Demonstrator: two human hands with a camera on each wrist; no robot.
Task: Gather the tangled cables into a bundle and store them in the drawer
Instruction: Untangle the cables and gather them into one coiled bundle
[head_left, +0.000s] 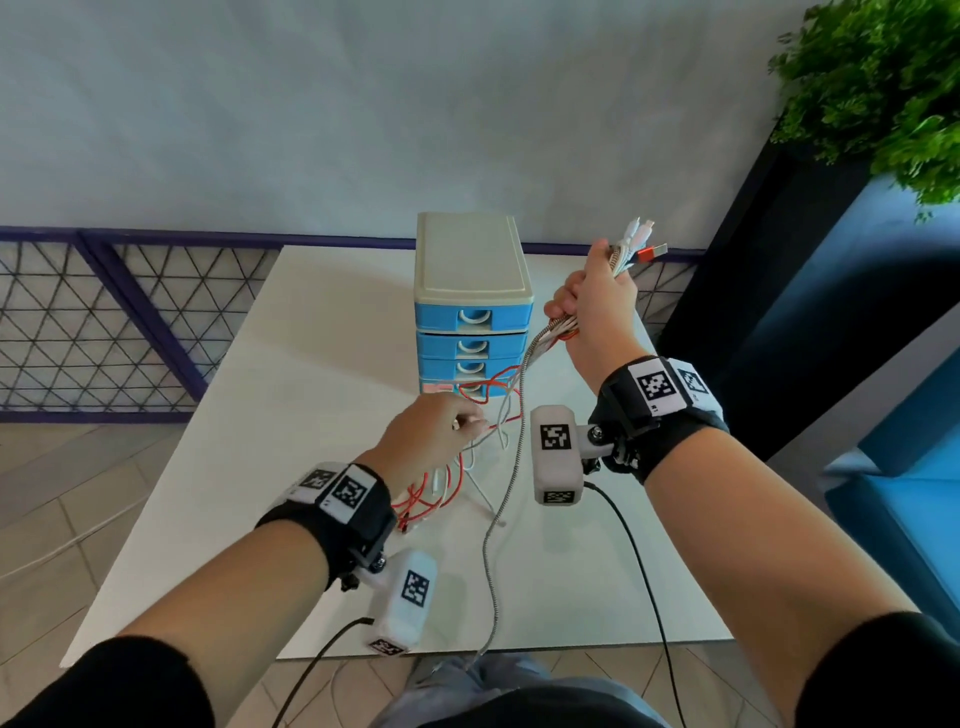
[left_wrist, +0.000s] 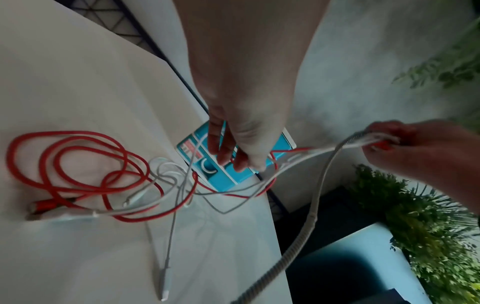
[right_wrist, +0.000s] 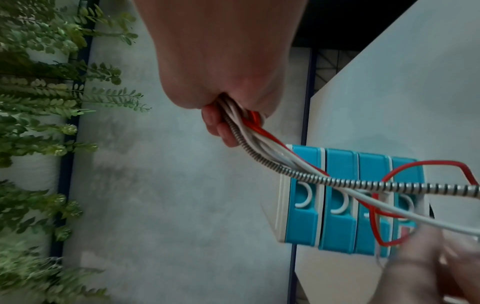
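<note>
right hand (head_left: 597, 301): raised above the table (head_left: 260, 395), fist closed round the cables (right_wrist: 249, 131), plug ends (head_left: 639, 241) sticking up past the thumb. right wrist view alone shows red, white and braided strands packed in the fist. left hand (head_left: 426, 434): lower, fingers (left_wrist: 223, 148) curled down among the strands; a firm pinch cannot be told. left wrist view alone shows red loops (left_wrist: 78, 168) lying on the table. drawer unit (head_left: 472, 306) behind, drawers shut.
</note>
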